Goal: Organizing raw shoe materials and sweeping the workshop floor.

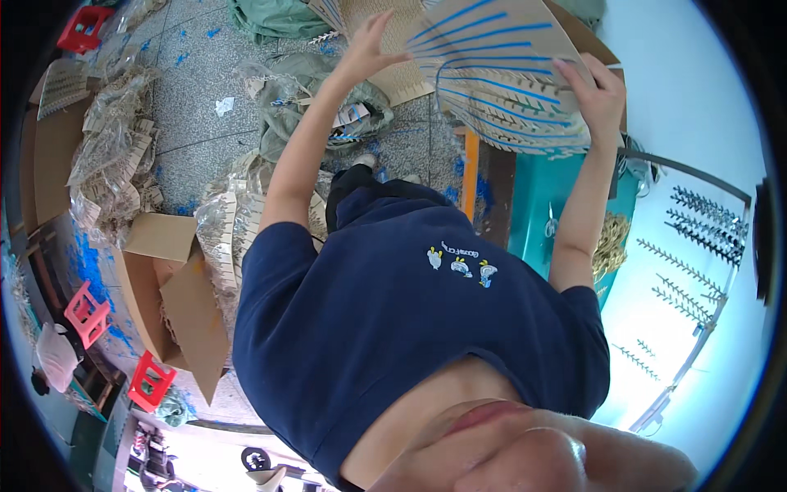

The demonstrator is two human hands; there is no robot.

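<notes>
Head view: speckled grey floor [197, 123] lying littered with blue scraps, clear plastic bags of pale toothed strips [111, 164], open brown cardboard box [176, 295], red plastic stools [86, 313]. Person in navy shirt [410, 320] raising both arms. Left hand [366, 51] spreading open, fingers splayed, palm pressing edge of large curved tan cardboard sheet with blue stripes [500, 74]. Right hand [597, 94] curling around sheet's opposite edge, gripping it. Sheet hanging raised above teal machine [545, 205].
</notes>
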